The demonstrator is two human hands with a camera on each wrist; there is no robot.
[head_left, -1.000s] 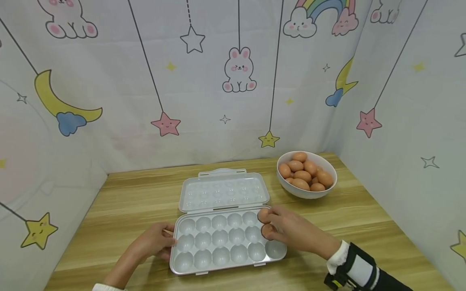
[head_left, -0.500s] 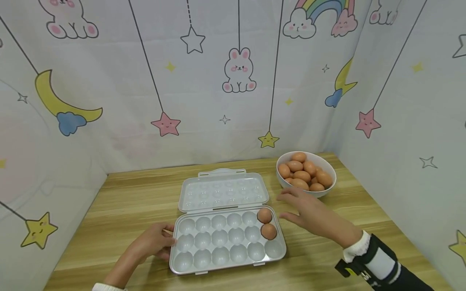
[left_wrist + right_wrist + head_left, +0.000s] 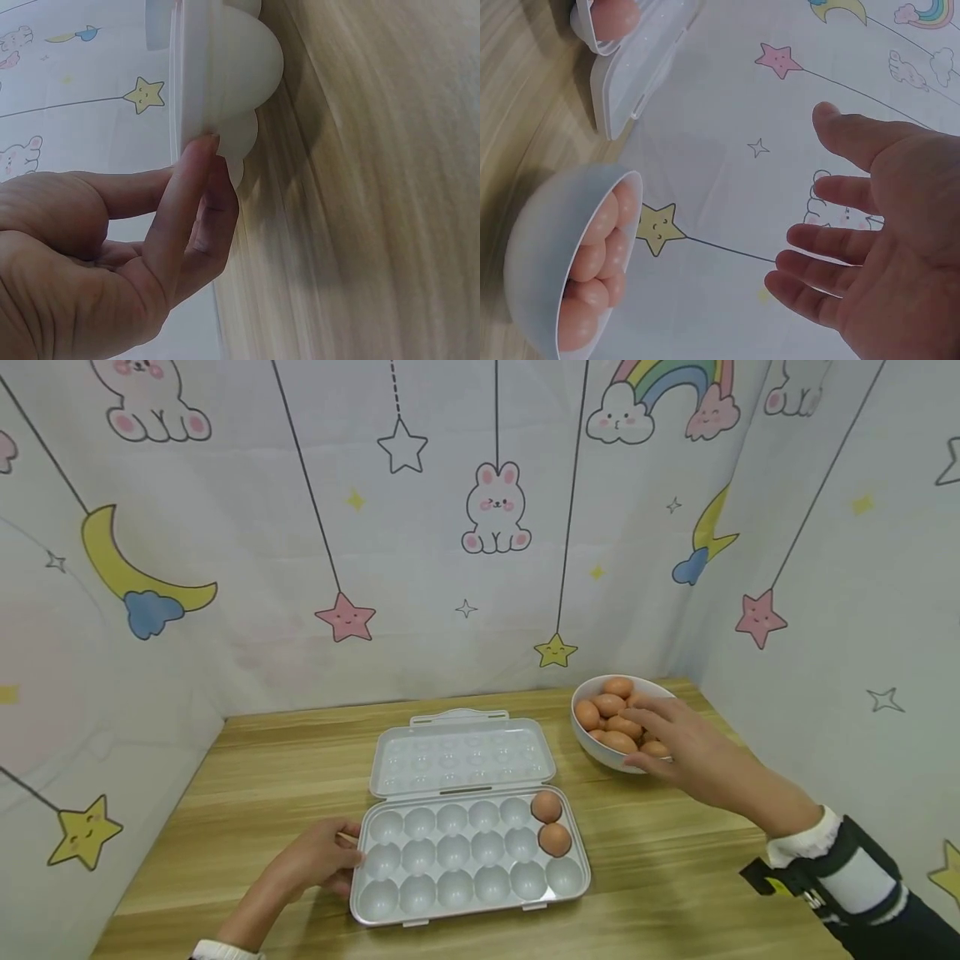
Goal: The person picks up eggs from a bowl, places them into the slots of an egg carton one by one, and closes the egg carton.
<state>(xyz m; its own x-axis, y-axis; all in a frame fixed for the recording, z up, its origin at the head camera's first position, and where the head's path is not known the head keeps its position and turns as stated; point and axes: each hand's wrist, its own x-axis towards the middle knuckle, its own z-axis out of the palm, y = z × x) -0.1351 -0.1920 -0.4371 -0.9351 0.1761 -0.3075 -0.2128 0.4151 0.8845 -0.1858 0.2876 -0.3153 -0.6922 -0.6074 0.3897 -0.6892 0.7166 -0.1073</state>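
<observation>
A white plastic egg box lies with its lid folded back behind it. Two brown eggs, a rear one and a nearer one, sit in its rightmost column. My left hand grips the box's left end, with the thumb at the rim in the left wrist view. Over the right side of a white bowl of brown eggs hovers my right hand. Its fingers are spread and hold nothing in the right wrist view, hiding part of the bowl.
The wood-grain table carries the box and the bowl, which stands near the back right corner. White cloth walls with cartoon prints enclose the table at the back and both sides.
My right hand has let go of the egg in the box's back right cup and moved right and back to the bowl. My left hand has stayed at the box's end.
</observation>
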